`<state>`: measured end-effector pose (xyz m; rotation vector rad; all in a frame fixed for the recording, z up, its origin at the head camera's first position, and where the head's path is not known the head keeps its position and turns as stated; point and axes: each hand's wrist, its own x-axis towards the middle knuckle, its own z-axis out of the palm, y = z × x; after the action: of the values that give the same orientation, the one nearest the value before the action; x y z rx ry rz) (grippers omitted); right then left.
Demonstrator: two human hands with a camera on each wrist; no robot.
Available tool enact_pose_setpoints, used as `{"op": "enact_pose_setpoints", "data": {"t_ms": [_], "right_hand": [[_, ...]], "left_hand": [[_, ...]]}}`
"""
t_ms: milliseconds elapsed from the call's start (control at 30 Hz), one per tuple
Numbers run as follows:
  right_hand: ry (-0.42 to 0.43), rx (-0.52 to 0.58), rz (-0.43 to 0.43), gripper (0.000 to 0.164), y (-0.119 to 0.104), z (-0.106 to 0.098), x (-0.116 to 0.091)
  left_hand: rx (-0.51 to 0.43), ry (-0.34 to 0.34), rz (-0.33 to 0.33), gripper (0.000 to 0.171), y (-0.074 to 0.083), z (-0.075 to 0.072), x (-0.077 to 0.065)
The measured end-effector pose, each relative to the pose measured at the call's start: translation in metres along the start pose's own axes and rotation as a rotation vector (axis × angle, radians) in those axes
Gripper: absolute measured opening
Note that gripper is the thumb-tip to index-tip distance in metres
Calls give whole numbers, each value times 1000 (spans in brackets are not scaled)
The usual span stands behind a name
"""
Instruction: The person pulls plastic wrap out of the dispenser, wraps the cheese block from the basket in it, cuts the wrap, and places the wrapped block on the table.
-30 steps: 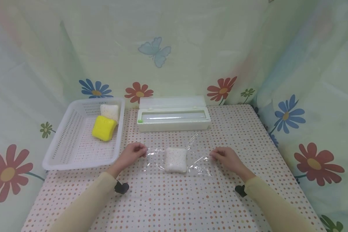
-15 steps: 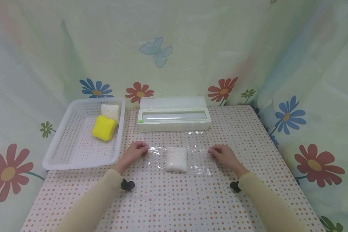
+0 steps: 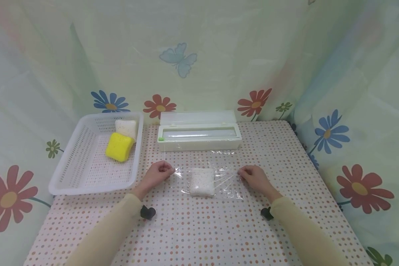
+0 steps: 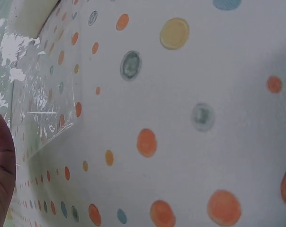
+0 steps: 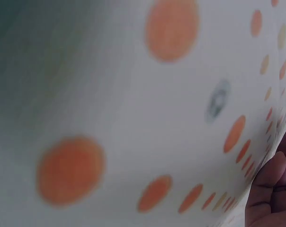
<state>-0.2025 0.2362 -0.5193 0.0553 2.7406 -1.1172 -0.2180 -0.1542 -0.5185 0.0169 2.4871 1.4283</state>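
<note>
A white speckled, pillow-shaped sponge lies on the spotted table, with clear cling film around it and spreading out to both sides. On the film's left part, my left hand pinches the film between thumb and fingers. Opposite it, my right hand pinches the film on the right. In the left wrist view, shiny cling film hangs beside the fingers at the left border. The right wrist view catches curled fingers at its lower right corner.
Behind the sponge stands a white cling film dispenser, its lid raised and a roll inside. A white plastic basket at the left holds a yellow sponge and another white sponge. A flowered curtain encloses the table.
Both hands have come slightly inward, the left more than the right. The film has shifted between them, with new folds and glints near the sponge. Dispenser and basket stay put.
</note>
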Motion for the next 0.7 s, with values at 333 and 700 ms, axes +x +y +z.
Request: {"op": "enact_pose_setpoints", "data": {"t_ms": [333,700], "right_hand": [[43,-46,26,27,0,6,2],[33,-139,76,26,-8,13,3]], "left_hand": [[61,72,-48,21,2,10,3],[118,125,-90,19,-2,20,6]]}}
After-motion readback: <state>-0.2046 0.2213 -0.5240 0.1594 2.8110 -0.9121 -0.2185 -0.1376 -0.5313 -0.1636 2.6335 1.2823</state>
